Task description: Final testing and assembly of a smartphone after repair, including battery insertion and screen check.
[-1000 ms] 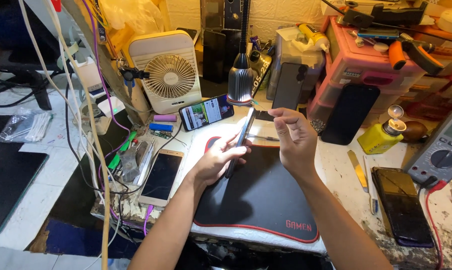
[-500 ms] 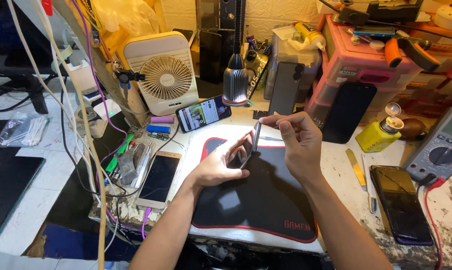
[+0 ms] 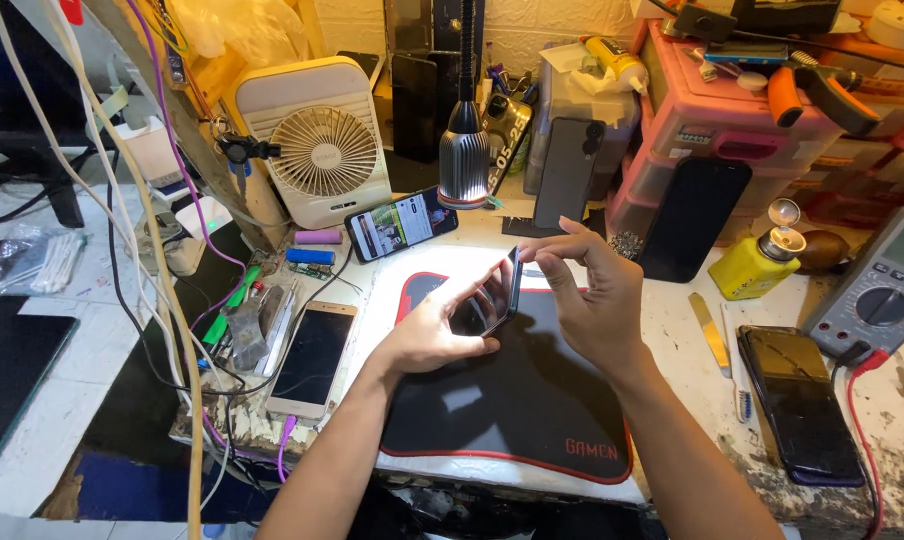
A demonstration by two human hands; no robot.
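Both hands hold a dark smartphone (image 3: 490, 300) above a black mat with a red border (image 3: 512, 400). My left hand (image 3: 434, 332) cups its lower end from the left, with the glossy screen tilted towards it. My right hand (image 3: 594, 298) pinches the upper edge from the right, fingers curled over the back. The phone stands almost on edge, directly under a silver lamp head (image 3: 464, 165).
A white desk fan (image 3: 317, 145) and a lit phone (image 3: 402, 223) stand behind the mat. A gold phone (image 3: 312, 358) lies to the left, a dark phone (image 3: 797, 400), a yellow bottle (image 3: 757, 262) and a multimeter (image 3: 877, 290) to the right. Cables hang at left.
The phone has turned from nearly upright and edge-on to a steeper tilt, screen facing left. Both hands have come closer together and lower over the mat.
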